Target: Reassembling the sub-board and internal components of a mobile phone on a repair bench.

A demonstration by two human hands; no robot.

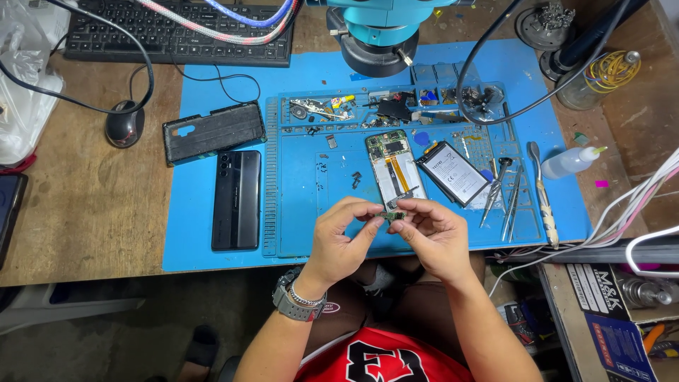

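— Two hands, what state?
— Left hand (344, 237) and right hand (431, 233) both pinch a small circuit board (391, 216) between fingertips, at the blue mat's (212, 85) near edge.
— Containers?
— Mat tray (453, 95), far side, holds screws and small parts.
— Pose?
— Wrists raised, fingers curled inward, just near of the opened phone (395, 166).

Both hands (339, 244) (433, 237) together, fingers (375, 223) pinched at the tips

Bright even overhead light, soft shadows, sharp focus.
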